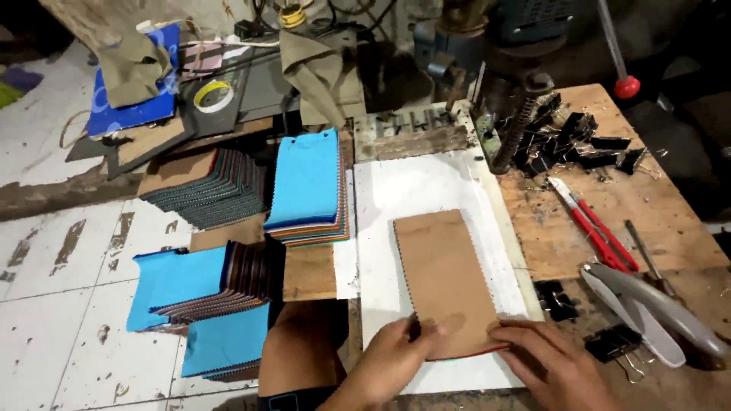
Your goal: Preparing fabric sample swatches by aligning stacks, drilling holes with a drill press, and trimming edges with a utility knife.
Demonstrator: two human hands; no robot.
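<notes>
Both hands press the near end of a brown swatch stack (pixel 445 278) lying on the white sheet (pixel 426 186) of the desk — left hand (pixel 388 361) flat, right hand (pixel 544 358) fingers spread, neither closed around it.

The light is soft and a bit dim. The white sheet (pixel 426 190) in the middle is the brightest spot. The top, from 11 to 2 o'clock, is dark and hard to see. Both hands (pixel 396 365) at 6 o'clock look a little blurry. Lines bend at the edges. The scissors (pixel 655 304) at 4 o'clock shine faintly.
</notes>
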